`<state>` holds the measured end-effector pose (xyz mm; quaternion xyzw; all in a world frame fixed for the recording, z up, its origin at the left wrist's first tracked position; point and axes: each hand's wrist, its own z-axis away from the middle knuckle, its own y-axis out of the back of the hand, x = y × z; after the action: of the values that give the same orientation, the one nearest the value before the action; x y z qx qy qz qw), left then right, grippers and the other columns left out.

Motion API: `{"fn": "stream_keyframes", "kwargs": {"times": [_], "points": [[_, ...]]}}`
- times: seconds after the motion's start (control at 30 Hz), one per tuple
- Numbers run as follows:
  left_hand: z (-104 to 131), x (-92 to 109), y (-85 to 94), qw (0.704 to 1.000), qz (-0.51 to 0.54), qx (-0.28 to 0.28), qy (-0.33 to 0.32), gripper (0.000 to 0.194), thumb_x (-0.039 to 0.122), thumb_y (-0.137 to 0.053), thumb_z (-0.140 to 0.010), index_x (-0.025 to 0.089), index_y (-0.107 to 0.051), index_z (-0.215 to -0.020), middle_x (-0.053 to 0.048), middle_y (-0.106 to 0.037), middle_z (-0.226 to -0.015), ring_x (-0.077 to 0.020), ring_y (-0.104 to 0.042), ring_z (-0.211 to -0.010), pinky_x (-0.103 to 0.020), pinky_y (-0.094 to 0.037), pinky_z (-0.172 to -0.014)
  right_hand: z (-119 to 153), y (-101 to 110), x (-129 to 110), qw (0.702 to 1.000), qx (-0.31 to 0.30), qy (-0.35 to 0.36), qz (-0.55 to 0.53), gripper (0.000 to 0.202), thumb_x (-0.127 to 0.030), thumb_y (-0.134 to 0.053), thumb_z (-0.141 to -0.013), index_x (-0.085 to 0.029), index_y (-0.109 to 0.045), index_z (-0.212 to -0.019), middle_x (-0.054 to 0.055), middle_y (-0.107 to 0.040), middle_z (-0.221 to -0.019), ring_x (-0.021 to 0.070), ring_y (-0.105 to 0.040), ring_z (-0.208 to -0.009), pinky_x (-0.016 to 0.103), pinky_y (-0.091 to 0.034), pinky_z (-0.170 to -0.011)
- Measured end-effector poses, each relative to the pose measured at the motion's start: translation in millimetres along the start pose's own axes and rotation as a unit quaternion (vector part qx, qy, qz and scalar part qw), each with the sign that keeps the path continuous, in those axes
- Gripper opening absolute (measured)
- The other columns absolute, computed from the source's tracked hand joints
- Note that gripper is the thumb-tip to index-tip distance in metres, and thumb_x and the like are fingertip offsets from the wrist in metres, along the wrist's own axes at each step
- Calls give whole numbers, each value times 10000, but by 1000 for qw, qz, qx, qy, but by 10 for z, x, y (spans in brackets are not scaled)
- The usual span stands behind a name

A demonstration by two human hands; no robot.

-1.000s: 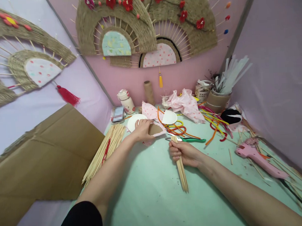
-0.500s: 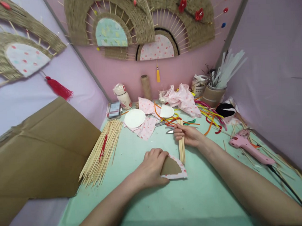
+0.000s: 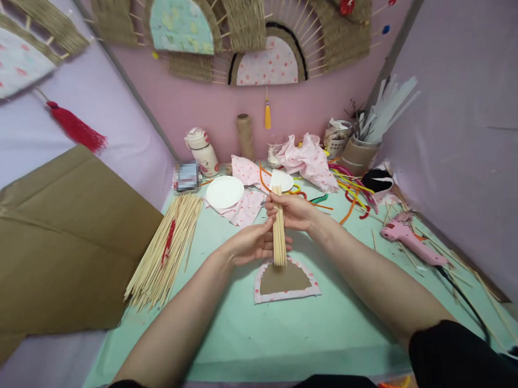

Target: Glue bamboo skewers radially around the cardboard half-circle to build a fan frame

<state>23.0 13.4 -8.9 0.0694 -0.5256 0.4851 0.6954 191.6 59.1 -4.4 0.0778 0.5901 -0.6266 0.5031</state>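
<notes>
No text, brand, number or sign can be read clearly. The tin (image 3: 337, 139) at the back of the bench (image 3: 231, 338), beside the brown jar (image 3: 360, 156), bears dark marks like printed characters on a pale ground, too small to make out. The white bottle (image 3: 204, 155) carries reddish print, unclear whether lettering or pattern. The box (image 3: 186, 176) near it is pixelated, its print hidden.

- white lidded flask (image 3: 205, 157), near a brown roll (image 3: 245, 138)
- pink glue gun (image 3: 411, 241), over on the right
- yellow tassel (image 3: 267, 116), hanging against the pink wall (image 3: 218, 107)
</notes>
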Motion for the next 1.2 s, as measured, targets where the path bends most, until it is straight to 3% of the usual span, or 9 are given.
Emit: {"fn": "stream_keyframes", "kwargs": {"times": [0.07,0.17,0.23,0.5,0.57,0.67,0.8,1.03,1.2], "points": [[-72,-43,19,998,58,-34,6,438,499,-610,-895,99,-622,-1072,-182,-715,-1046,-255,-698,-932,-473,-514,-935,-75,-11,79,1000,8,6,19,229,-219,-497,-972,-153,-567,-764,0,-570,-665,87,-529,-560,213,-471,-564],[-124,-141,32,995,94,-25,-24,312,364,-699,-860,100,-627,-1010,-154,-727,-968,-229,-709,-860,-424,-550,-862,-124,34,136,998,28,33,43,242,-225,-484,-974,-156,-582,-763,9,-618,-662,96,-572,-579,221,-494,-605],[-142,-191,35,995,98,-18,-28,336,320,-761,-809,122,-614,-1038,-116,-730,-909,-217,-713,-822,-400,-563,-820,-134,58,160,997,37,47,57,250,-231,-465,-979,-160,-587,-773,10,-638,-669,98,-585,-580,220,-491,-599],[-157,-275,80,995,95,9,-40,417,343,-875,-666,132,-581,-874,-34,-679,-736,-154,-677,-648,-339,-587,-709,-158,78,253,987,17,39,156,221,-395,-619,-886,-182,-585,-836,12,-659,-721,124,-607,-629,238,-486,-601],[-144,-270,123,994,92,30,-58,440,356,-878,-659,142,-570,-888,-26,-681,-735,-156,-680,-650,-332,-589,-692,-145,102,219,976,14,43,213,263,-433,-674,-833,-183,-590,-826,5,-649,-727,124,-601,-646,236,-475,-605],[-130,-253,199,991,84,64,-82,468,353,-885,-648,150,-556,-912,-22,-688,-726,-158,-685,-637,-305,-585,-644,-118,127,145,949,17,65,308,245,-371,-750,-739,-166,-615,-742,-12,-623,-687,107,-556,-618,216,-423,-569],[-138,-246,250,989,73,93,-92,439,321,-873,-665,141,-548,-898,-43,-694,-718,-173,-691,-627,-314,-586,-624,-107,125,126,903,38,104,416,212,-312,-702,-725,-164,-592,-620,-41,-556,-549,86,-461,-521,218,-337,-507],[-128,-230,203,985,58,133,-96,348,280,-813,-734,133,-551,-910,-84,-704,-759,-198,-699,-637,-344,-591,-616,-165,143,213,911,86,101,391,189,-265,-646,-739,-178,-562,-593,-32,-550,-515,86,-465,-468,205,-353,-459],[-132,-203,241,971,49,196,-128,316,309,-775,-769,156,-516,-867,-47,-665,-712,-181,-672,-585,-321,-572,-568,-197,254,49,912,186,139,338,180,-285,-536,-835,-210,-482,-680,-24,-589,-605,81,-489,-469,184,-382,-433]]}}
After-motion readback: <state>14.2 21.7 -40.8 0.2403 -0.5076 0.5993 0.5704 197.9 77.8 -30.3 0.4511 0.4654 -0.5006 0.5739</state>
